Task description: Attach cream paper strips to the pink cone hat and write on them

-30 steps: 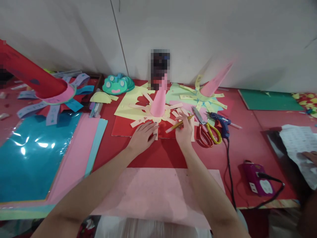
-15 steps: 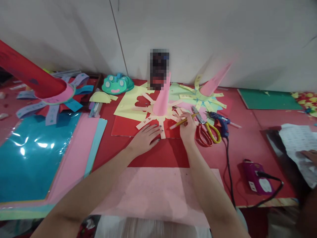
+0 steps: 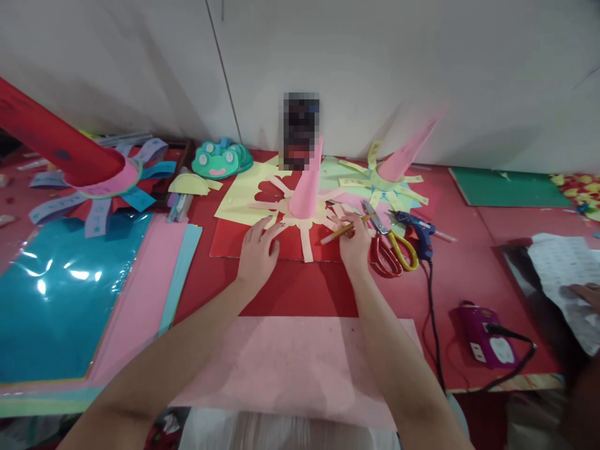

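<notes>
I see the left hand (image 3: 259,253) loosely spread, gripping nothing I can make out; the right hand (image 3: 355,245) grasps a pen (image 3: 338,233). Beyond and between them stands the pink cone (image 3: 305,187), scissors (image 3: 388,245) just beside the right.

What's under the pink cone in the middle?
A pale, scalloped paper base with strips sticking out, above a red sheet. The pink cone covers the base's middle, so I can't see what's there.

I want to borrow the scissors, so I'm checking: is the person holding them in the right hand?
No, the right hand holds a yellow pen, while the scissors lie beside that hand.
</notes>
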Available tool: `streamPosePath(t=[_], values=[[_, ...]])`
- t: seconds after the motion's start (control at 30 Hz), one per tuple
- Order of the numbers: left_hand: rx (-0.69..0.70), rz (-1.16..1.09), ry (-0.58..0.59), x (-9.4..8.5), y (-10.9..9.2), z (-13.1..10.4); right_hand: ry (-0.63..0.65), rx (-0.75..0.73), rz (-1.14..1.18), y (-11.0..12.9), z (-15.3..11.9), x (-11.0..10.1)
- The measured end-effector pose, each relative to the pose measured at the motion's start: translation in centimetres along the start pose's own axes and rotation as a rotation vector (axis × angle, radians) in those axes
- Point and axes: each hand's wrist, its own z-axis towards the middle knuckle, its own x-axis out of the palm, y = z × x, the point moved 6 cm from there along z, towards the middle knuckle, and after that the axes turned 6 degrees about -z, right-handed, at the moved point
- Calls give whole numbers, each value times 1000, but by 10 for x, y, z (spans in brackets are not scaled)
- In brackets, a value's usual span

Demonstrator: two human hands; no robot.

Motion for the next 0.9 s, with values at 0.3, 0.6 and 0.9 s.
streamPosePath(t=[0.3,0.6,0.9], values=[[-67,-191,-25,0,8,1,13,-5,15,1,0,0],[110,-183,-39,-1,-6,-1,-4,17,7,0,0,-2],[172,-141,-75,-5,-13,-2,2,19,2,-1,0,-1]])
